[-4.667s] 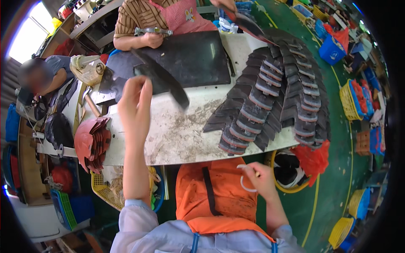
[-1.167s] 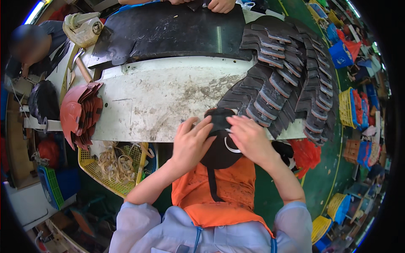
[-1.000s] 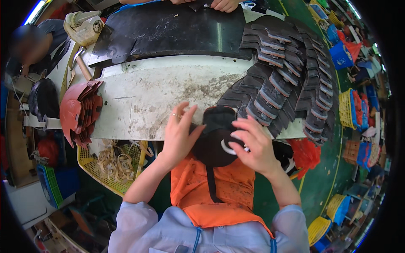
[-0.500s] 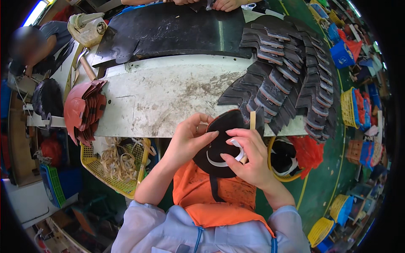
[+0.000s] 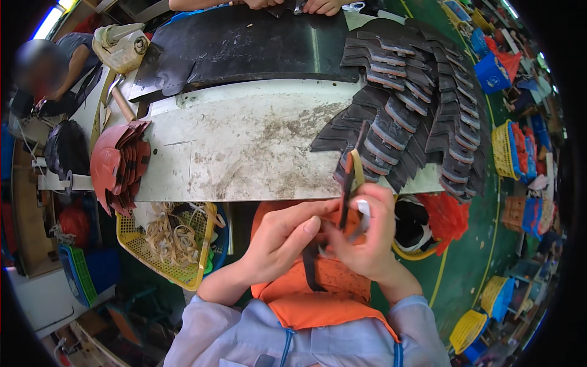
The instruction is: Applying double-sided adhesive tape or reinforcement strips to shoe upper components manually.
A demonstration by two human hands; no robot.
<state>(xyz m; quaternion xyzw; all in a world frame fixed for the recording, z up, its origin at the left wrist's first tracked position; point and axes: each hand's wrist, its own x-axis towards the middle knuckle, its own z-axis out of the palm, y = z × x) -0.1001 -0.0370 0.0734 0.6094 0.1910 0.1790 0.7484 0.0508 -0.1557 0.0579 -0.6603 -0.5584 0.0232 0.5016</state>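
My right hand (image 5: 370,238) grips a black, leather-like piece (image 5: 347,192), turned almost edge-on. A narrow tan strip (image 5: 357,165) stands up along its far end. Something white, like a strip of tape (image 5: 364,208), curls at the right fingers; motion blurs its lower part. My left hand (image 5: 284,238) is on the piece's left, fingers stretched toward its near end and thumb lifted apart; their tips look to touch it, though blur hides the contact. Beyond my right hand, overlapping rows of similar black pieces with reddish edges (image 5: 391,125) lie on the table.
The pale, stained table (image 5: 226,140) carries red-brown pieces (image 5: 119,165), a hammer (image 5: 124,104) and a black sheet (image 5: 257,46). Below its edge are a yellow basket of tan strips (image 5: 165,241) and a basket with a red bag (image 5: 444,220). Another person's hands (image 5: 321,6) work at the far edge.
The black piece has turned from lying face-up to nearly edge-on and moved slightly right. My left thumb has come off its face, and the left hand has lowered.
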